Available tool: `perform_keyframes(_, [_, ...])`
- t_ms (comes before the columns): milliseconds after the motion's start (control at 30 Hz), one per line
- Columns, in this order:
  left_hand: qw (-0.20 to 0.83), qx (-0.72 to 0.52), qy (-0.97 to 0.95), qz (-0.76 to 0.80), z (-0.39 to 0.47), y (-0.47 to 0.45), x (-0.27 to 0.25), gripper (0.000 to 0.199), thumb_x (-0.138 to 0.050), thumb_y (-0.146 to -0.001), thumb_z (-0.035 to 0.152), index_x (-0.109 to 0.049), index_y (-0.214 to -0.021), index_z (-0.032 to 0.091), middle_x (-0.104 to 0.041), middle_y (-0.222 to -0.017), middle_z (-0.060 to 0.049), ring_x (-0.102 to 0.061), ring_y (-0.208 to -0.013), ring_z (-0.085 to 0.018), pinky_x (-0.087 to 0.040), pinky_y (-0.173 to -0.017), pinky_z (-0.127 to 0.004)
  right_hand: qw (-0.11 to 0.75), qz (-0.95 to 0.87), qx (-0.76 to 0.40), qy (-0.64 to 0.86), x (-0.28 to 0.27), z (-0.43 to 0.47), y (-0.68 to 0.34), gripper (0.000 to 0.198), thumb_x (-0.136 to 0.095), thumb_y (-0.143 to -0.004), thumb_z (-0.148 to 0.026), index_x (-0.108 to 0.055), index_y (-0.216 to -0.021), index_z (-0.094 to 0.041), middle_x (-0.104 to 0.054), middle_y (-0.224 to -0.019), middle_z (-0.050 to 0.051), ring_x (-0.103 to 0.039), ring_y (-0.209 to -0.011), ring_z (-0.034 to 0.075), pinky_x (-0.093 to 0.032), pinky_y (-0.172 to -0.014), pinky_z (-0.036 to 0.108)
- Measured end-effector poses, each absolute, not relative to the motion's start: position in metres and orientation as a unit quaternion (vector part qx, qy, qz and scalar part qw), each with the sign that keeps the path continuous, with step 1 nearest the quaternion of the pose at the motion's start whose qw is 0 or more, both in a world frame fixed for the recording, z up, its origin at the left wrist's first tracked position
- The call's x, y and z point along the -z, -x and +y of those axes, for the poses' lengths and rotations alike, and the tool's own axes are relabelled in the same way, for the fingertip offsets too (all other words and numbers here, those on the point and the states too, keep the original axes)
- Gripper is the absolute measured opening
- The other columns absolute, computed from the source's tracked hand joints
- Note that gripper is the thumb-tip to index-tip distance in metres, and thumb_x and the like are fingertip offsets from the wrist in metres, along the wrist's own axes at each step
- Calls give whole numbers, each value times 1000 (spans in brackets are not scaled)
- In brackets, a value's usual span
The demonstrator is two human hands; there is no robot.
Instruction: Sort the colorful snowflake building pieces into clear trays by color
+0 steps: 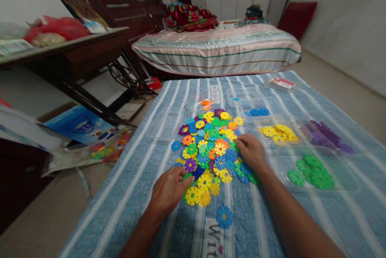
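A loose heap of notched, flower-shaped plastic discs (213,133) in yellow, blue, green, orange and purple lies in front of me. My left hand (169,189) is at the heap's near left edge, fingers curled and thumb pointing toward a dark blue disc (198,173). Whatever those fingers hold, if anything, is hidden. On the heap's right side, my right hand (252,153) has its fingertips pinched together beside green and blue discs; what is between them does not show. A single blue disc (224,217) lies apart, nearer to me.
Clear plastic trays hold sorted discs: green (313,171), purple (327,135), yellow (280,132), blue (257,112) and orange (206,104). A small red-and-white box (282,82) sits at the far right of the striped cloth (126,193). Beyond are a bed (217,49) and a side table (99,39).
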State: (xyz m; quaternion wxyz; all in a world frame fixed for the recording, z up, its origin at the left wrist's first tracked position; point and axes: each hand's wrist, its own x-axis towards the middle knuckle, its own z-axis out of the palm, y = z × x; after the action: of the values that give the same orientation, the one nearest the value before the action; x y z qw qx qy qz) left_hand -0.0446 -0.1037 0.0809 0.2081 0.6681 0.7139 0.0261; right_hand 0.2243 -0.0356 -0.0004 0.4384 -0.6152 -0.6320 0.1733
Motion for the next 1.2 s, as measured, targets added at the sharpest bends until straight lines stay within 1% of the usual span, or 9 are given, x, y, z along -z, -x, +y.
perform_keyframes(233, [192, 6, -685, 703, -107, 43, -81, 21, -56, -78, 35, -63, -92, 21, -61, -94, -4, -58, -87, -19, -37, -73, -28, 441, -633, -174, 612, 1, -36, -225, 21, -49, -81, -32, -66, -74, -20, -66, -79, 4, -59, -79, 20, -43, -73, 31])
perform_keyframes(333, [190, 5, -686, 703, -107, 43, -82, 16, -57, -76, 33, -62, -83, 19, -59, -90, -4, -57, -82, -18, -36, -70, -28, 443, -634, -173, 610, 1, -36, -225, 22, -49, -81, -32, -66, -74, -20, -66, -79, 4, -59, -79, 20, -43, -73, 31])
perform_keyframes(467, [214, -25, -671, 709, -107, 48, -81, 18, -54, -76, 33, -52, -65, 19, -54, -69, 1, -52, -67, -15, -32, -60, -26, 444, -635, -173, 608, 1, -36, -225, 22, -49, -81, -32, -66, -74, -20, -65, -78, 4, -59, -78, 20, -43, -73, 31])
perform_keyframes(600, [293, -118, -648, 693, -102, 43, -81, 24, -52, -76, 37, -49, -61, 19, -47, -58, 4, -45, -57, -12, -29, -54, -24, 439, -633, -172, 613, 2, -36, -225, 23, -49, -82, -33, -66, -74, -20, -65, -78, 4, -59, -78, 20, -43, -72, 31])
perform_keyframes(733, [379, -194, -649, 630, -94, 4, -93, 21, -57, -72, 33, -50, -58, 18, -42, -53, 5, -41, -53, -10, -29, -49, -22, 439, -634, -173, 613, 3, -35, -225, 23, -49, -81, -33, -66, -74, -20, -65, -78, 4, -59, -78, 20, -43, -72, 32])
perform_keyframes(867, [535, -234, -641, 498, -93, -54, -119, 12, -64, -68, 28, -61, -71, 16, -52, -59, 4, -45, -53, -8, -34, -49, -20, 443, -632, -175, 611, 1, -37, -225, 23, -49, -81, -33, -67, -74, -20, -66, -78, 4, -58, -76, 19, -43, -71, 31])
perform_keyframes(967, [609, -299, -605, 418, -95, -76, -134, 20, -67, -69, 29, -65, -83, 16, -62, -72, 0, -56, -65, -11, -44, -59, -22, 446, -626, -185, 612, -2, -39, -224, 22, -50, -81, -33, -67, -74, -20, -65, -75, 4, -57, -73, 19, -42, -68, 30])
perform_keyframes(1067, [585, -319, -598, 446, -93, -63, -135, 20, -66, -70, 32, -65, -81, 16, -64, -73, -2, -57, -67, -12, -46, -63, -25, 442, -628, -181, 614, -2, -38, -224, 23, -49, -82, -32, -67, -74, -20, -65, -76, 4, -58, -75, 19, -43, -70, 30])
perform_keyframes(1200, [470, -238, -627, 574, -92, -10, -115, 19, -60, -72, 35, -62, -72, 17, -58, -66, 1, -52, -62, -12, -41, -58, -24, 432, -633, -170, 619, 1, -35, -225, 23, -49, -81, -32, -67, -74, -21, -67, -79, 4, -59, -79, 20, -43, -74, 32])
